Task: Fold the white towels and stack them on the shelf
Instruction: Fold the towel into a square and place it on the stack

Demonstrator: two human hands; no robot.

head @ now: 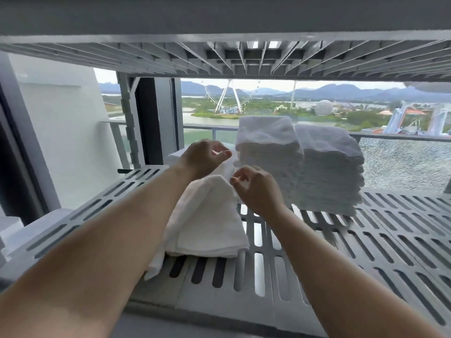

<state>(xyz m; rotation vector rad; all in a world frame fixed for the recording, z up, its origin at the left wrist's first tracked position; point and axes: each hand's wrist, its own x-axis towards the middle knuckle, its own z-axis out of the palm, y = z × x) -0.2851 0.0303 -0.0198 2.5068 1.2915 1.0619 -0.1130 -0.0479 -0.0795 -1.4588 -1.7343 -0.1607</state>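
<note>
Folded towel [207, 220] lies on slatted shelf [366, 252], left of two tall towel stacks [300, 164]. Left hand [205, 156] and right hand [256, 186] hover above its far end, fingers loosely curled, gripping nothing. Towel looks soft, light, floppy; best gripped by pinching the folded edges with both hands, or layers may slide apart.

Folded white towel [210, 223] lying flat near the front left of the grey slotted shelf [366, 240], one loose corner trailing over the slats at its near left. Farther back, two tall stacks of folded white towels side by side, touching: left stack [268, 152] slightly higher, right stack [329, 172] leaning a little rightward.
</note>
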